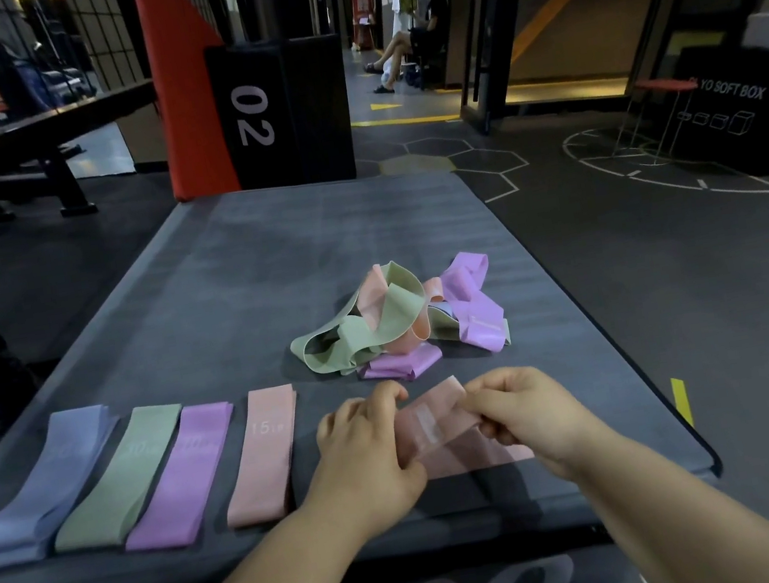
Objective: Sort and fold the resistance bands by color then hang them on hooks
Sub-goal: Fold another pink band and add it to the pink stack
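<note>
Well to the left of the fingers, four sorted lots lay flat on the mat [268, 269]: the blue stack [36, 490], the green stack [122, 476], the purple stack [180, 475] and, nearest the left fingertips, the pink stack [262, 454].

The left hand [367, 450] had its fingers curled down onto the left end of a pink band [436, 426], pinching it. How its thumb lay could not be told. Just beyond both sets of fingertips sat the unsorted pile [398, 324], green, pink and purple loops tangled together.

The band ran between the two hands, partly lifted, with its near edge resting on the mat below the knuckles. A pale printed strip showed midway between the fingers. The right hand [528, 414] was clamped on the band's right end, fingers curled under and thumb on top.

The step looked like flattening and folding this pink band. To do it well, both pinches would probably need to pull gently apart so the two layers lay flush without a twist. The edges could then be lined up under the fingertips before pressing down. Latex springs back, so a palm smoothing outward from the fingers might help. Its place would likely be on the pink stack, left of the left fingers, set squarely so the stacks do not overlap.
</note>
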